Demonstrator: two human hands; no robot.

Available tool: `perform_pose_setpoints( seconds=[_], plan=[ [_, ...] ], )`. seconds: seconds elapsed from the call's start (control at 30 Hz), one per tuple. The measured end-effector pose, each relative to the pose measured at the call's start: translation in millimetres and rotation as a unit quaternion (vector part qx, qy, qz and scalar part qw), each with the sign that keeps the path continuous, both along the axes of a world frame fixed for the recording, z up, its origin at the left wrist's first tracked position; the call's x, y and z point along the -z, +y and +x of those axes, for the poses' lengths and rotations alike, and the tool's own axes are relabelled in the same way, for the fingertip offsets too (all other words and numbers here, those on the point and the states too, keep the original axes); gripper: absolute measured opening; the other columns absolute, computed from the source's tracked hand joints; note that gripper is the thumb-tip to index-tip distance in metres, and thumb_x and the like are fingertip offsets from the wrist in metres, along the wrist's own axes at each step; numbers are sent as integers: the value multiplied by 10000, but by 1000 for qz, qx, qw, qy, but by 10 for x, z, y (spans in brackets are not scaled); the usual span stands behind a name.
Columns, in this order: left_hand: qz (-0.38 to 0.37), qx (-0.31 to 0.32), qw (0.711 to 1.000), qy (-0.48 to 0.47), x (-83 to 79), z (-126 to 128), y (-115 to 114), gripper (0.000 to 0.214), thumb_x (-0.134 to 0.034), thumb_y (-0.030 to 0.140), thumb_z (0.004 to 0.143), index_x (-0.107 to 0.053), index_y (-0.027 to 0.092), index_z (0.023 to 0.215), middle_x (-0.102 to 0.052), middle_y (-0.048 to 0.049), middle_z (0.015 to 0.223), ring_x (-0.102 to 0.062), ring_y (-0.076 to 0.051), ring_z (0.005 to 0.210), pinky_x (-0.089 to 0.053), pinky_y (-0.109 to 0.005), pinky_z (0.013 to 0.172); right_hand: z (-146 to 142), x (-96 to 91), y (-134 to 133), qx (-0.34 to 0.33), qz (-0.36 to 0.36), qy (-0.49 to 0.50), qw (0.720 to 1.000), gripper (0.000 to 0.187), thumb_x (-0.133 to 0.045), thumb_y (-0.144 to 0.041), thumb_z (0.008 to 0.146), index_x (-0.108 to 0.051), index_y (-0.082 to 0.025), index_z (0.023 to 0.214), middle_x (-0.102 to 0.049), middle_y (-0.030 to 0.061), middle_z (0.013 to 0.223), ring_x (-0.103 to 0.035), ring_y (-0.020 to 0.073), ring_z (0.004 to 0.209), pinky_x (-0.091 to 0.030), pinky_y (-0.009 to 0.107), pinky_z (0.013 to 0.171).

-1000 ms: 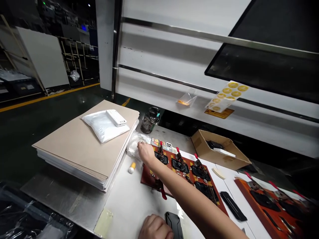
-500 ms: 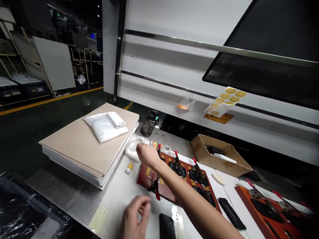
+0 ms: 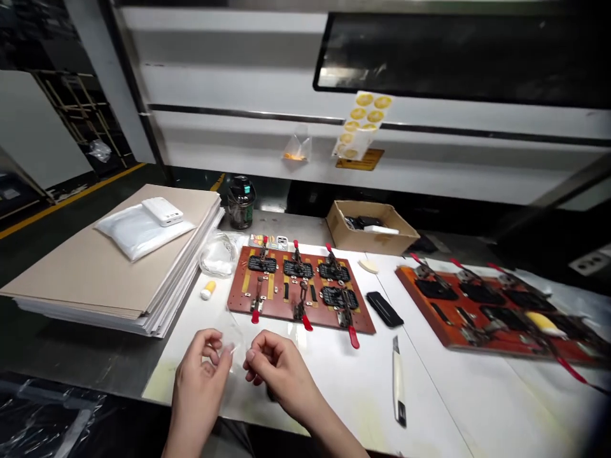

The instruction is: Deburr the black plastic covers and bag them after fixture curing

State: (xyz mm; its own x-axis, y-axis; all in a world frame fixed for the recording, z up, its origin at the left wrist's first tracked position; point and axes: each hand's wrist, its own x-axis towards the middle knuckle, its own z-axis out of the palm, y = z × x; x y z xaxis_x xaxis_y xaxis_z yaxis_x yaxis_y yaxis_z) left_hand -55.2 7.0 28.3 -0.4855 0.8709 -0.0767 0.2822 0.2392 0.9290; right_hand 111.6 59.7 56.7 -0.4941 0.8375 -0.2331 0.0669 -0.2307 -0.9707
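Observation:
My left hand [image 3: 203, 375] is closed, thumb against fingers, on a thin clear plastic bag [image 3: 235, 334]. From the right, my right hand [image 3: 277, 366] pinches at the bag's other edge; its fingertips are partly hidden. Below the hands, a dark object [image 3: 271, 394] shows only in part. Just beyond lies a reddish-brown fixture board [image 3: 281, 305] with red-handled clamps and several black panels. Left of the board sit a pile of clear plastic bags [image 3: 218, 254] and a small yellow-and-white piece [image 3: 208, 290].
A stack of cardboard sheets [image 3: 109, 254] on the left carries a white packet [image 3: 138, 235] and a white power bank [image 3: 162, 211]. A dark jug [image 3: 241, 203] and a cardboard box [image 3: 377, 238] stand behind. Rightward lie a utility knife [image 3: 398, 381], a black pouch [image 3: 384, 310] and a second clamp board [image 3: 449, 331].
My right hand has come back from the plastic bag pile to meet my left hand, and a clear bag now stretches between them. The view has swung right.

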Motion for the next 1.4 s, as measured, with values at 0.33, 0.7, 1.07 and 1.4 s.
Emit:
perform_pose_setpoints(
  seconds=[0.33, 0.7, 1.07, 1.4],
  plan=[
    [-57, 162, 975, 138, 144, 384, -322, 178, -528, 416, 882, -623, 271, 922, -612, 43, 725, -588, -147, 605, -468, -237, 620, 394, 267, -227, 4, 192, -360, 913, 168, -528, -191, 907, -590, -240, 1055, -693, -9, 843, -661, 182, 753, -332, 248, 623],
    [-188, 122, 957, 185, 267, 48, -28, 203, -513, 425, 883, -630, 260, 905, -658, 25, 652, -647, -202, 643, -438, -260, 638, 512, 144, -25, -97, 186, -532, 820, 729, -803, -237, 784, -501, -186, 1446, -568, 151, 1370, -726, 314, 928, -494, 334, 662],
    [-106, 101, 977, 154, 183, 245, 3, 356, -498, 481, 943, -704, 247, 770, -705, -17, 618, -683, -221, 600, -484, -269, 604, 610, 177, -365, 84, 167, -210, 960, 291, -499, -427, 1019, -714, -234, 988, -632, 26, 871, -582, 166, 728, -400, 277, 654],
    [116, 150, 972, 140, 91, 570, -274, 205, -528, 287, 989, -714, 243, 1062, -758, -55, 946, -716, -200, 881, -517, -266, 820, 532, 191, -170, -72, -41, -73, 994, 146, -535, -307, 922, -609, -191, 874, -623, -6, 706, -619, 175, 686, -453, 252, 636]
  ],
)
